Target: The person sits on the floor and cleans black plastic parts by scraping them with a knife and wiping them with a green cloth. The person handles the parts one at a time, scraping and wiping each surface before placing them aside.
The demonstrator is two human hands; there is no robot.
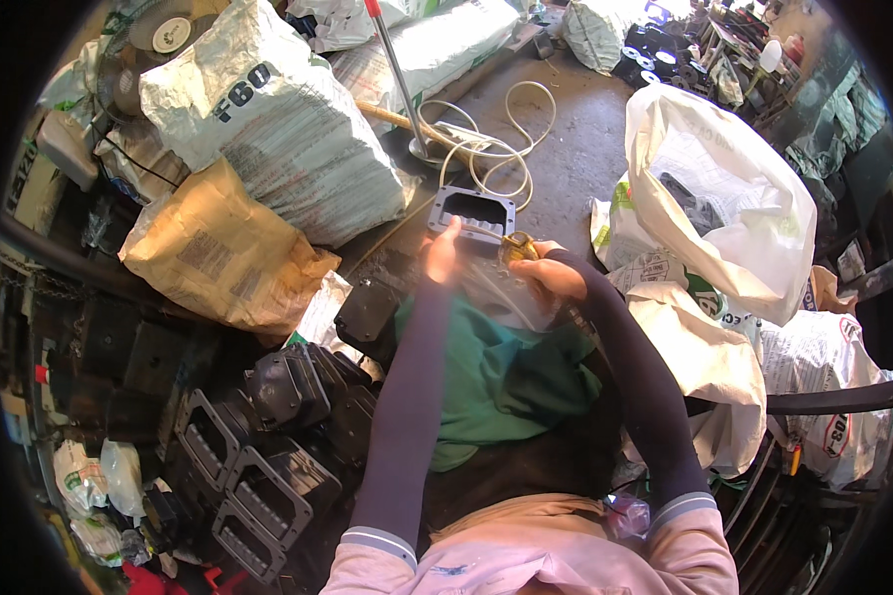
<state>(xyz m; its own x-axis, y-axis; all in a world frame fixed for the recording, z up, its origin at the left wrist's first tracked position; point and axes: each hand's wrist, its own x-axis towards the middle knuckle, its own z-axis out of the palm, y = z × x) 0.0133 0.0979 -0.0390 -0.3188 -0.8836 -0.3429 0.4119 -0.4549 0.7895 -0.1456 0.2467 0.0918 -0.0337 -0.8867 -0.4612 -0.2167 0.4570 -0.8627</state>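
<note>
Out in front of my lap, my left hand point(443, 254) grips a dark grey rectangular plastic housing point(480, 231) by its near left side, thumb on the rim. The housing's open face is toward me, with ribbed shapes inside. My right hand point(558, 275) is closed round a small yellow, brass-looking tool point(517, 245) at the housing's near right corner; whether it touches the rim I cannot tell. Its exact kind is unclear. Below the hands, a clear plastic sheet or bag point(501, 296) and a green cloth point(506, 397) cover my lap.
Several similar black housings point(268, 496) are stacked at my left. An open white sack point(655, 149) with dark parts inside stands at right. Full sacks point(298, 149) and a brown paper bag point(218, 248) lie at left. A coiled pale hose point(511, 154) lies on the floor ahead.
</note>
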